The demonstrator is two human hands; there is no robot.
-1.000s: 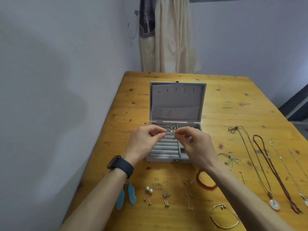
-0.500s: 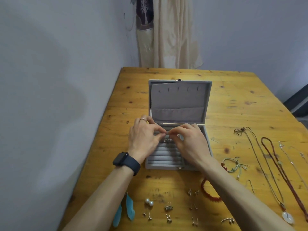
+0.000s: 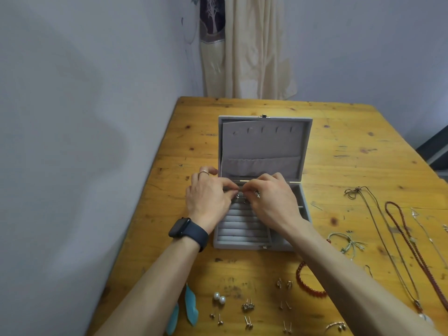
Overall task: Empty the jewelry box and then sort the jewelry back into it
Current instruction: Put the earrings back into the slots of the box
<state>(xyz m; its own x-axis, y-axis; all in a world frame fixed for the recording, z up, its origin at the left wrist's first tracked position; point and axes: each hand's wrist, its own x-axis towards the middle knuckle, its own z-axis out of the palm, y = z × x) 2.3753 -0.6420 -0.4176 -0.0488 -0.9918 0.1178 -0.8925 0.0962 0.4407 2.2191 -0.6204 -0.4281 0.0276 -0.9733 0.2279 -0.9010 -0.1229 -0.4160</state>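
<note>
A grey velvet jewelry box [image 3: 244,246] stands open on the wooden table [image 3: 339,146], its lid [image 3: 264,146] upright. Both my hands hover over the box's far ring rolls. My left hand [image 3: 208,200], with a dark watch on its wrist, and my right hand [image 3: 271,202] meet fingertip to fingertip and pinch small metal earrings [image 3: 238,195] just above the rolls. What exactly each hand holds is too small to tell. Stud pairs [image 3: 247,306], pearl earrings [image 3: 219,298] and blue feather earrings [image 3: 191,304] lie in front of the box.
A red bead bracelet [image 3: 306,286] and a green cord bracelet [image 3: 349,243] lie right of the box. Several long necklaces [image 3: 409,238] stretch along the table's right side. A grey wall runs along the table's left edge, with a curtain [image 3: 244,47] behind.
Both hands have moved forward and down from above the box's near half to its far rolls, still pinching the small earrings. The view has tilted closer to the box.
</note>
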